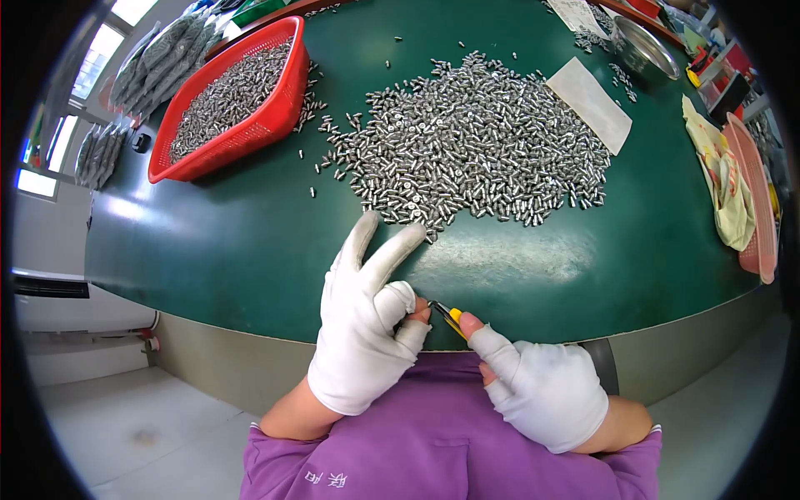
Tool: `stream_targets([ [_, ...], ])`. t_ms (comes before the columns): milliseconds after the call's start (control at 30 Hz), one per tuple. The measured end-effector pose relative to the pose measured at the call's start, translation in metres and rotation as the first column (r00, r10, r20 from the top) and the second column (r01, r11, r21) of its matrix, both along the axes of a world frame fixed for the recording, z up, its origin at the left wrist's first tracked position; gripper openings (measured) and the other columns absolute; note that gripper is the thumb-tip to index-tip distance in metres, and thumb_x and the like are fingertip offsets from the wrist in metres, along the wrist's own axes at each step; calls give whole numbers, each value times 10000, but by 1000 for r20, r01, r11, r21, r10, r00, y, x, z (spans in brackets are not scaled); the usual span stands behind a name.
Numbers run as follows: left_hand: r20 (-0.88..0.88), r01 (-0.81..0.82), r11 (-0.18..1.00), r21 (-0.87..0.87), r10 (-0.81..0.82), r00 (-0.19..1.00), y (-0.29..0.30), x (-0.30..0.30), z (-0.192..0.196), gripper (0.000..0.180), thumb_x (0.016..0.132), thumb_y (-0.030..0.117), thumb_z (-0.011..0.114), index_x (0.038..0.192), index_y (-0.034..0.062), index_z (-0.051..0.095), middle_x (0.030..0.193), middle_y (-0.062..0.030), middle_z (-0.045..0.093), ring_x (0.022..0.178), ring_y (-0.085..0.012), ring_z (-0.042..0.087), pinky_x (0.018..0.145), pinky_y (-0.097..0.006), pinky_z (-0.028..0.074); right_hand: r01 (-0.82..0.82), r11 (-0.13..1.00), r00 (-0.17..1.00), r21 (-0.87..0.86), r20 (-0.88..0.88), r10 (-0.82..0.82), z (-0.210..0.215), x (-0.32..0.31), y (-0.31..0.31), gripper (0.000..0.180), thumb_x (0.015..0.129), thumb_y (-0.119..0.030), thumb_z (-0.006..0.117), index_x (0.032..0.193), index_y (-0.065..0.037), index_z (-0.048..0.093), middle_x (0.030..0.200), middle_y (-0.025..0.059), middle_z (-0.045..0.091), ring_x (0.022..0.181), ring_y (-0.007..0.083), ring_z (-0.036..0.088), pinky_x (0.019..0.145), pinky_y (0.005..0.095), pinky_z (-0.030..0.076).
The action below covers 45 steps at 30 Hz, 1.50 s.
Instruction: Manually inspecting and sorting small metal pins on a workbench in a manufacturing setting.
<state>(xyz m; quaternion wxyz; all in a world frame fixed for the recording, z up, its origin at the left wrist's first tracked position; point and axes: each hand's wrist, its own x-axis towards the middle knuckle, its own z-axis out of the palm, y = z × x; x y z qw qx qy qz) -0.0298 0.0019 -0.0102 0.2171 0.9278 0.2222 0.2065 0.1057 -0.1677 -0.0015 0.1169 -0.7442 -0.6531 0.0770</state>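
Note:
My left hand [364, 321], in a white glove with bare thumb and index tips, pinches a small metal part [430, 305] near the table's front edge. Two of its other fingers stretch toward the heap. Closed in my right hand [546, 387], also gloved in white with bare tips, is a slim yellow-and-black hand tool [454, 317]. The tool's dark tip meets the part at my left fingertips; its exact kind is too small to tell. Beyond both hands spreads a large heap of small silver metal parts [475, 146].
A red plastic basket [292, 96] full of similar parts stands at the far left. Plastic-wrapped bundles [167, 58] lie beyond it. At right are a white paper sheet [596, 108], a metal bowl [646, 48], a yellowish cloth [718, 175] and a pink basket [754, 225] on the green table [250, 258].

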Motion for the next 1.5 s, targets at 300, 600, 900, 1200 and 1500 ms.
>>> stream_targets([
  [300,-10,30,999,23,-29,1000,-1,1,4,285,644,-47,705,723,63,454,1344,-144,578,1324,-516,415,979,-486,453,-56,996,997,-70,51,59,16,4,6,593,804,-204,626,1393,-178,564,539,2,509,432,149,547,446,313,468],
  [600,322,25,955,-296,74,944,-2,-13,-12,189,783,-79,653,884,49,557,1094,-126,666,1043,-289,636,867,-350,496,500,810,855,306,-25,-518,18,85,-11,590,862,44,558,1408,-180,536,895,157,639,745,339,624,696,413,513],
  [900,381,48,730,-682,299,875,-6,3,-8,193,864,-77,618,1012,37,569,980,-46,590,773,-84,510,735,-224,446,372,857,795,356,355,-492,1,149,-3,419,809,-92,679,1222,-142,629,1146,85,617,1039,290,589,890,412,473],
  [1200,383,172,596,-784,247,890,-15,13,-9,150,903,-30,631,1023,35,570,977,-35,587,845,-90,549,775,-231,463,-125,908,983,399,173,60,3,95,97,267,722,-215,746,941,-87,661,1033,84,612,1012,269,583,881,409,474],
  [1500,388,187,507,-842,326,862,-9,12,-7,130,957,89,626,1066,36,578,907,-44,610,662,-72,510,612,-218,435,-232,877,970,420,35,239,-5,101,104,221,679,-183,769,874,-103,703,1116,77,636,1138,299,563,929,430,473],
])
